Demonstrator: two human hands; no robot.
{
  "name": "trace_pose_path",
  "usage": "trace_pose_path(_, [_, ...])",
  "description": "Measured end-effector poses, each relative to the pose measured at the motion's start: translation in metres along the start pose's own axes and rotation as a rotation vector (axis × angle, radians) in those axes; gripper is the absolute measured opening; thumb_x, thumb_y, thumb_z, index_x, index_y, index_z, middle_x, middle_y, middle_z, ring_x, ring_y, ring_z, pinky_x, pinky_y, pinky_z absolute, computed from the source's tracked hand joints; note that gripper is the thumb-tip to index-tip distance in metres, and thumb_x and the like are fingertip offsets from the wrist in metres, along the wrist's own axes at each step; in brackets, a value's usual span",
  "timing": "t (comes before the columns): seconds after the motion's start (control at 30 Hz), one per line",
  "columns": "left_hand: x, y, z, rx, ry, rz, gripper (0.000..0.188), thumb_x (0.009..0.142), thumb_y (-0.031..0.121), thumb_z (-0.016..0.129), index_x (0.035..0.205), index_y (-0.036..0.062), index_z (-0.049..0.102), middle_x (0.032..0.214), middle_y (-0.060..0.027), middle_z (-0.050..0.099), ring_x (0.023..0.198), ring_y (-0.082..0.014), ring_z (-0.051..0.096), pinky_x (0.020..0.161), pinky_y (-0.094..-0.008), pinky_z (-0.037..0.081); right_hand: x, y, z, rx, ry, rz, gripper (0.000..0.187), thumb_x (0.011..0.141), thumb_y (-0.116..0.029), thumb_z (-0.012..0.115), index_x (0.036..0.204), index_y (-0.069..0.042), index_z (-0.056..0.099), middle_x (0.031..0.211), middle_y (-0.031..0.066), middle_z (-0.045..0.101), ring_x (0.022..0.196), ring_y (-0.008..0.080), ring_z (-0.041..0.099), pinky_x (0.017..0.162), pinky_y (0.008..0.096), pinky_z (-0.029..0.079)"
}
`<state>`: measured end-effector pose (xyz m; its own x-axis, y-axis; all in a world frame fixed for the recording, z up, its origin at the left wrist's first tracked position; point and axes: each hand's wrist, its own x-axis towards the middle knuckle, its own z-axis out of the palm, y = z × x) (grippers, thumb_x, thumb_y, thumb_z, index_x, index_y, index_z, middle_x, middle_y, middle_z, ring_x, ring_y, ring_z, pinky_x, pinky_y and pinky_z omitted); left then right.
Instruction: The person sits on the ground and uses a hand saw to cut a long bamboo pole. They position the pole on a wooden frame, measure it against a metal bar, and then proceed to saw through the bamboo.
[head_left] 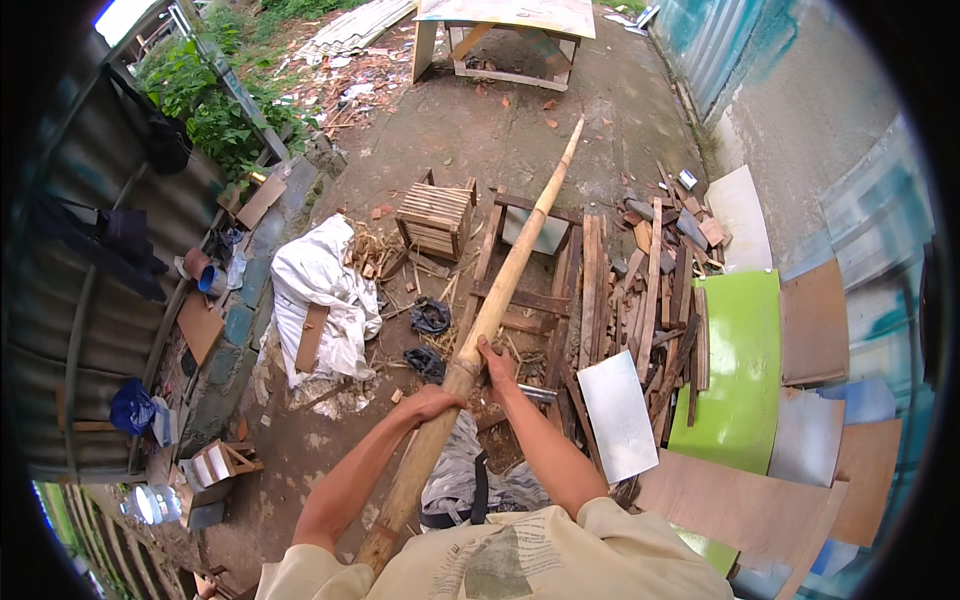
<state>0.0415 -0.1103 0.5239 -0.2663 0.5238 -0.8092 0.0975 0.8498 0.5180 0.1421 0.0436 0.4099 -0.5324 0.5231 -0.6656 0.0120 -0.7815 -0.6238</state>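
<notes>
A long, pale yellow bamboo pole [510,262] runs slantwise in front of me, its thin tip far off at the upper right and its thick end beside my body. My left hand [438,402] is wrapped round the thick part from the left side. Just above it, my right hand [496,364] grips the pole from the right, thumb along the top. Beneath the pole lies a dark wooden frame [478,285] with crossbars, partly hidden by the pole. A slatted wooden stool [436,218] is left of the pole's middle.
A white sack [318,290] lies on the left with straw beside it. Wood offcuts and planks [652,290] are piled on the right. Beyond them lean a green panel [735,370] and several sheets. A table [510,14] stands at the far end. A clear bottle [153,504] is lower left.
</notes>
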Motion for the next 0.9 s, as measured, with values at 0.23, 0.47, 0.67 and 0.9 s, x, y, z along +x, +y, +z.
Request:
trace_pose_path(0.23, [0.024, -0.019, -0.066, -0.112, -0.088, -0.045, 0.067, 0.070, 0.051, 0.076, 0.102, -0.0085, 0.073, 0.094, -0.0196, 0.073, 0.080, -0.0272, 0.069, 0.075, -0.0370, 0.052, 0.043, 0.016, 0.060, -0.035, 0.181, -0.194, 0.054, 0.078, -0.030, 0.089, 0.105, -0.003, 0.052, 0.096, 0.0078, 0.057, 0.084, 0.0190, 0.059, 0.075, 0.0329, 0.050])
trace_pose_path(0.47, [0.035, -0.056, -0.100, -0.355, -0.019, 0.002, 0.065, 0.072, 0.047, 0.078, 0.103, -0.0098, 0.071, 0.091, -0.0179, 0.072, 0.077, -0.0256, 0.069, 0.071, -0.0374, 0.053, 0.062, 0.006, 0.129, -0.322, 0.139, -0.165, 0.056, 0.076, -0.030, 0.090, 0.106, -0.005, 0.050, 0.094, 0.0066, 0.057, 0.084, 0.0175, 0.059, 0.073, 0.0326, 0.050])
trace_pose_path(0.67, [0.018, -0.071, -0.109, -0.474, 0.058, -0.090, 0.049, 0.077, 0.037, 0.078, 0.109, -0.0003, 0.072, 0.093, -0.0119, 0.072, 0.081, -0.0207, 0.068, 0.074, -0.0346, 0.053, 0.078, 0.019, 0.172, -0.504, -0.044, -0.276, 0.062, 0.071, -0.043, 0.091, 0.102, -0.002, 0.057, 0.095, 0.0078, 0.062, 0.085, 0.0190, 0.059, 0.079, 0.0328, 0.049])
trace_pose_path(0.9, [0.108, -0.065, -0.151, -0.797, 0.182, -0.089, 0.050, 0.080, 0.032, 0.075, 0.112, -0.0037, 0.061, 0.087, -0.0116, 0.069, 0.068, -0.0217, 0.070, 0.063, -0.0359, 0.059, 0.108, -0.028, 0.176, -0.977, -0.172, -0.354, 0.049, 0.083, -0.045, 0.082, 0.090, -0.007, 0.052, 0.076, 0.0040, 0.059, 0.064, 0.0154, 0.055, 0.064, 0.0314, 0.048])
